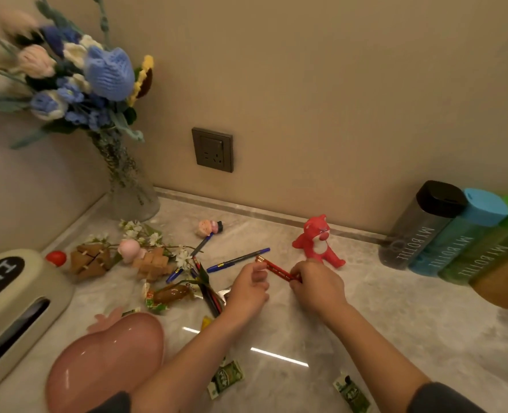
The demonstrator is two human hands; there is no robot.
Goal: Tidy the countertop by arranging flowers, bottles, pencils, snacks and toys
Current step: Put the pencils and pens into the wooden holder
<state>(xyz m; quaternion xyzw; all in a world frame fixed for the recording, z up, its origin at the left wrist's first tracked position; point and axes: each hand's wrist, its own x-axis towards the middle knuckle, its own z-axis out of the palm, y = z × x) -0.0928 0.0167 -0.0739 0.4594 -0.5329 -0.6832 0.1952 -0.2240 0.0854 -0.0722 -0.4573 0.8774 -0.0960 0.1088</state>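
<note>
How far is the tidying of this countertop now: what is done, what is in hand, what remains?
Looks done: the bottles stand in a row by the wall at the right, and knitted flowers fill the vase. In hand: the left hand and right hand both hold a red pencil. Left: the blue pen, white flower sprig, snack packets and red bear toy sit unsorted.

I place everything from the grip on the red pencil (277, 270). The marble counter (366, 338) carries a red bear (318, 242) just beyond it and a blue pen (238, 259) just to its left. Further left lie loose pencils (211, 296), a snack (169, 296), wooden puzzles (92, 260) and flower sprigs (145, 234). A vase (133, 198) stands far back-left. A pink dish (107, 359), a tissue box (11, 308) and green packets (226, 377) lie nearer me. Bottles (419, 228) stand well to the right.
</note>
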